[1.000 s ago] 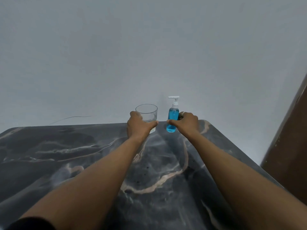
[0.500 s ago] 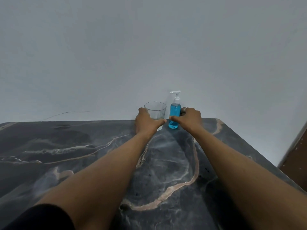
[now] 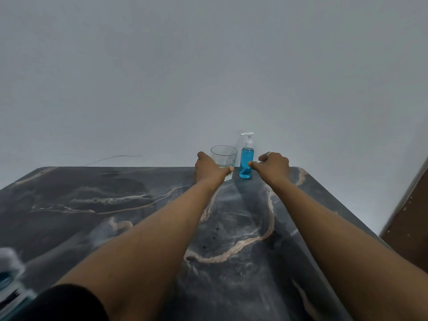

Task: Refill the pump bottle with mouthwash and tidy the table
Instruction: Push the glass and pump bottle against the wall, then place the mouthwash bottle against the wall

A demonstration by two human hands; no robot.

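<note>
Writing: dark marks on a blurred white-and-blue object (image 3: 9, 281) at the lower left edge, unreadable.
Setting: dark marble-patterned surface (image 3: 115, 205) with pale tan veins; plain grey-white wall (image 3: 208, 77) behind; brown panel (image 3: 412, 216) at right.
Liquid: blue, filling the clear pump bottle (image 3: 246, 162) nearly to its shoulder; white pump on top.
Placement: upright at the surface's far edge, just right of a clear glass (image 3: 224, 156).
Hands: left hand (image 3: 208, 169) grips the glass; right hand (image 3: 273, 166) has its thumb tip at the pump bottle's side and its fingers curled beside it, grip impossible to tell.
</note>
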